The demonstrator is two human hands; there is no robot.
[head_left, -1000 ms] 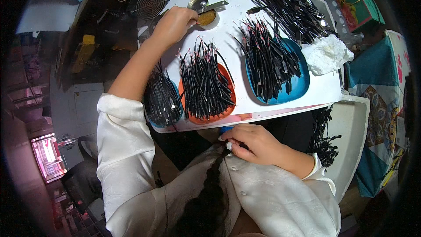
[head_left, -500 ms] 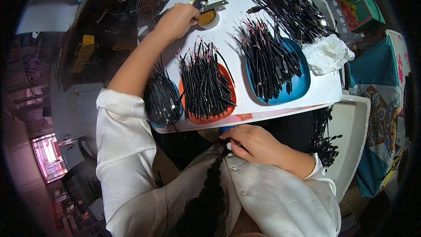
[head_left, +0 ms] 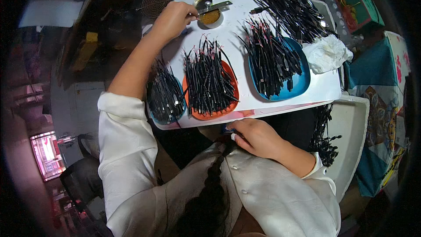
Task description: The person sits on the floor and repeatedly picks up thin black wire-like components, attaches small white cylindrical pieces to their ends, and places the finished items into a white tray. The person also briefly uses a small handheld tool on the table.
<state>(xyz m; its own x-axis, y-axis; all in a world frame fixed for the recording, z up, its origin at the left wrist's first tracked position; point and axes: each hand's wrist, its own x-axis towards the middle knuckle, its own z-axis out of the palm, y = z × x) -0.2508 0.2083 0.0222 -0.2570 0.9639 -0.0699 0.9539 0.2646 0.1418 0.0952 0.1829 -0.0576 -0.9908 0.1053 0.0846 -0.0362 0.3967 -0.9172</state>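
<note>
My left hand (head_left: 172,19) is closed in a pinch just left of a small round tin (head_left: 213,26) of amber paste. Between its fingertips is something thin and dark that I cannot make out, reaching toward the tin. A flat metal strip (head_left: 219,6) lies across the tin's top. Down at the table's front edge, my right hand (head_left: 258,137) is closed around a small blue thing (head_left: 227,128), mostly hidden by the fingers. An orange tray (head_left: 233,73) and a blue tray (head_left: 302,79) hold bundles of short black cables with stripped reddish ends.
Another blue tray (head_left: 180,116) of black cables stands at the left. A large heap of black cables (head_left: 280,2) covers the table's back. Crumpled white tissue (head_left: 327,54) lies at right, near a white bin (head_left: 351,136). A round fan grille (head_left: 155,2) is back left.
My left hand has drawn slightly left from the tin, so more of the paste shows. The right hand stays low at the table edge, and the whole view has shifted a little.
</note>
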